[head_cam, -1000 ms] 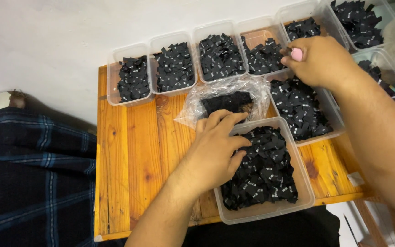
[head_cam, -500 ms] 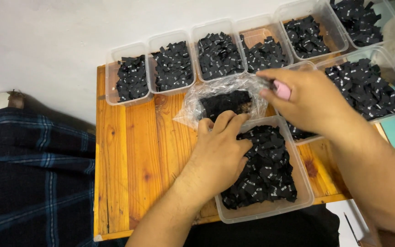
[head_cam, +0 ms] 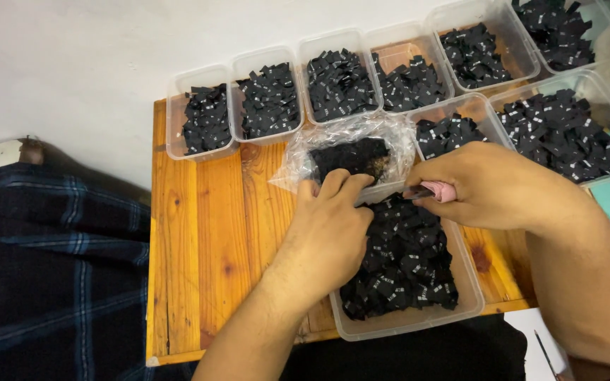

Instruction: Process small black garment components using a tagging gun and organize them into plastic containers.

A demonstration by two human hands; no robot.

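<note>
- Near: my left hand (head_cam: 330, 236) on front tub (head_cam: 404, 328) of black labels (head_cam: 407, 261), fingers pinching clear bag (head_cam: 351, 155).
- Right hand (head_cam: 492, 187), back from far tubs (head_cam: 340, 81), grip closed on pink tool (head_cam: 439, 192) w/ tip now at bag.
- Worktop (head_cam: 206, 233) beyond.

The table (head_cam: 206, 233) is varnished wood, orange-toned, with visible grain and knots and a slight sheen. The tubs (head_cam: 404, 328) look like thin clear plastic, smooth and faintly glossy. The bag (head_cam: 351, 152) is crinkled transparent plastic film that catches the light (its wrinkles shine white). The small black pieces (head_cam: 404, 261) filling the tubs look like matt woven cloth. The pink handle (head_cam: 440, 192) appears smooth plastic. The plaid fabric (head_cam: 51, 275) is soft, matt cloth.
</note>
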